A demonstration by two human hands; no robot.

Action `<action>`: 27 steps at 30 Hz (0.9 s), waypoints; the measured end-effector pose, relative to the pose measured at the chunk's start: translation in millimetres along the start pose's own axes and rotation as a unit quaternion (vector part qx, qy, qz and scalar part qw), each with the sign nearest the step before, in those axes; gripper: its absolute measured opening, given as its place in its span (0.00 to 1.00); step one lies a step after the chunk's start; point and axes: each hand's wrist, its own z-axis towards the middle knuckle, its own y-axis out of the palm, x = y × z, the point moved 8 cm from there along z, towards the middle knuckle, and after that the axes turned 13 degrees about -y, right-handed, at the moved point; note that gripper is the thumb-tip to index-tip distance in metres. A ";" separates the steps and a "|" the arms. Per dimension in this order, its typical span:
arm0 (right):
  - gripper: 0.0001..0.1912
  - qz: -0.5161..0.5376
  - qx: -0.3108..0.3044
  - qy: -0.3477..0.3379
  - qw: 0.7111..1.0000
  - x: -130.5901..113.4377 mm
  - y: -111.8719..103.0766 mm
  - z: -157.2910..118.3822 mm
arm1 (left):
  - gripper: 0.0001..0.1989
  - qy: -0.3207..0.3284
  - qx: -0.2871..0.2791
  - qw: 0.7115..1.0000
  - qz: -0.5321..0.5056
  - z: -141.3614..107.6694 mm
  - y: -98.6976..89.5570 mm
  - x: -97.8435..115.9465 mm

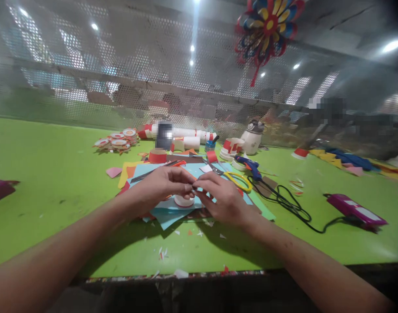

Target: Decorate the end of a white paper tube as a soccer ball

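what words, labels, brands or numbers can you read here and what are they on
No text is legible.
Magenta box, pale patch on top: too blurred to read.
White tube at the back, red marks: too small to read.

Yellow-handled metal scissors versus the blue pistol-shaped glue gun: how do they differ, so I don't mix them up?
The yellow-handled metal scissors show grey blades and bright yellow handles; the blue pistol-shaped glue gun is mostly dark blue. The scissors are thin, with an open finger loop; the glue gun has a thick body and grip. The scissors lie closer to the right hand than the glue gun does. Neither is held.
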 end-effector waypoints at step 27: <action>0.09 0.324 0.066 0.392 0.858 86.5 3.9 -43.6 | 0.12 -0.038 0.044 0.998 0.011 5.1 -18.2 -6.0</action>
